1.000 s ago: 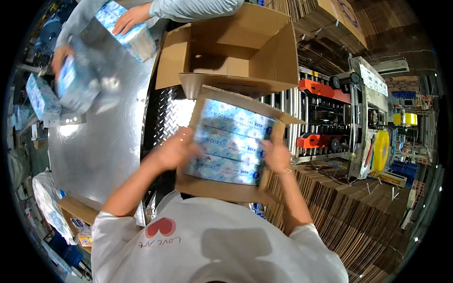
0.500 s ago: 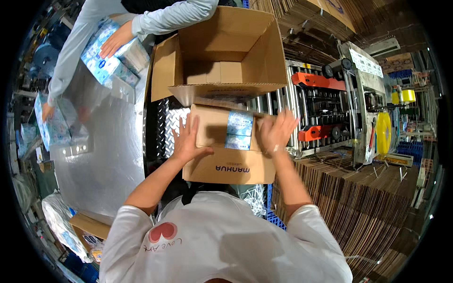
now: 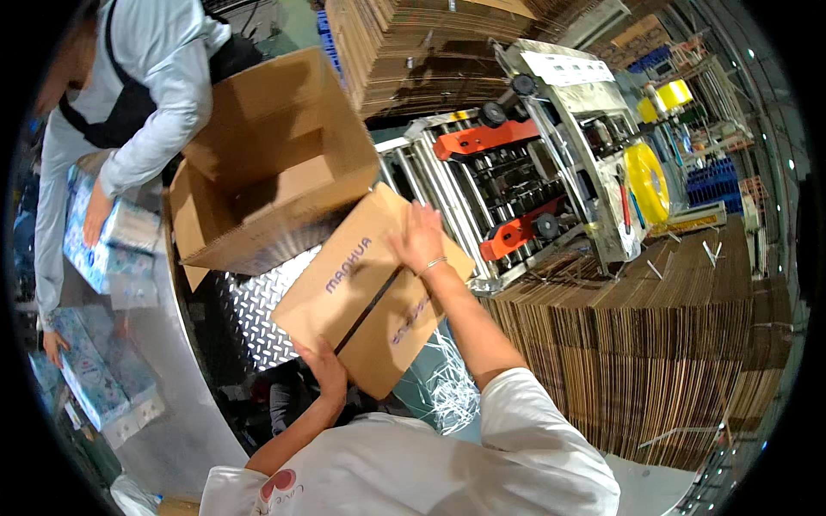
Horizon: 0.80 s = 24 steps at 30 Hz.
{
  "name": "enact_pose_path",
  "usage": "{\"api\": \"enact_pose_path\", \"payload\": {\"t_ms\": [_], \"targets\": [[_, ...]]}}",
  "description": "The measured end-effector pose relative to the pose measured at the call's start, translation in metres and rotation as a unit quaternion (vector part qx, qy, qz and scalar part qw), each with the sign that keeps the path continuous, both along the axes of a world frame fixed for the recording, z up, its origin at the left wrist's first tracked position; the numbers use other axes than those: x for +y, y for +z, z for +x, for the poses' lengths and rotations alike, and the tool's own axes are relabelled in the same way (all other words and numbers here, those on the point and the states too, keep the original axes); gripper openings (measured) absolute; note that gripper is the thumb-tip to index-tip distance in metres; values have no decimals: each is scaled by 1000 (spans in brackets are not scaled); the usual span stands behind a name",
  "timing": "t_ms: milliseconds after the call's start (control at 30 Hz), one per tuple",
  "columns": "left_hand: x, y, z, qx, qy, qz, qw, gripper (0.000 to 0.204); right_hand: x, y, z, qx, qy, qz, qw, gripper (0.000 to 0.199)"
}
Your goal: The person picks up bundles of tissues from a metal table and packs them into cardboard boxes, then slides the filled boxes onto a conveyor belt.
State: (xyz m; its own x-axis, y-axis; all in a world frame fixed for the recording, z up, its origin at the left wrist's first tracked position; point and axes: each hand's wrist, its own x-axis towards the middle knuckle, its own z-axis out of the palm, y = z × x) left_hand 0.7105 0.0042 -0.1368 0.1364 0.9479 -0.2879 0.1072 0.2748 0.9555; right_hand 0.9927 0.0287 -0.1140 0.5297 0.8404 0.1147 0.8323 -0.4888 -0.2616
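I hold a closed brown cardboard box (image 3: pixel 366 297) tilted in front of me, its flaps folded shut with a seam down the middle. My left hand (image 3: pixel 325 368) grips its near lower corner. My right hand (image 3: pixel 419 239) lies flat on its top face near the far edge. The box hangs over the ribbed metal plate (image 3: pixel 258 318), just before the roller conveyor (image 3: pixel 434 193).
An empty open carton (image 3: pixel 267 163) stands behind my box. At the left another person's hand (image 3: pixel 96 211) rests on blue and white packs (image 3: pixel 112 249) on a steel table. A taping machine (image 3: pixel 559 138) with a yellow reel stands ahead; stacks of flat cardboard (image 3: pixel 654 344) fill the right.
The open box of blue packs has had its flaps folded shut. I have turned it to the right and tilted it toward the rollers, right hand now flat on top.
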Motion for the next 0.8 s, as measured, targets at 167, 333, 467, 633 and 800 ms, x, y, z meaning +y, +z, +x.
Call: {"api": "enact_pose_path", "payload": {"t_ms": [167,333,467,633,800], "targets": [[22,-16,106,-56,-23,23,998,59,-39,33,-64,30,226,-184,956,85],[82,-11,181,-6,-267,40,963,58,-34,-3,-21,-44,80,-98,991,81],[71,7,165,70,-355,43,931,52,-18,4,50,-16,29,-49,998,77],[40,-52,31,295,-520,-64,799,44,-34,6,85,-40,-13,-39,998,72],[41,-202,-208,412,-614,-12,673,44,-107,101,78,-147,-51,122,980,40]]}}
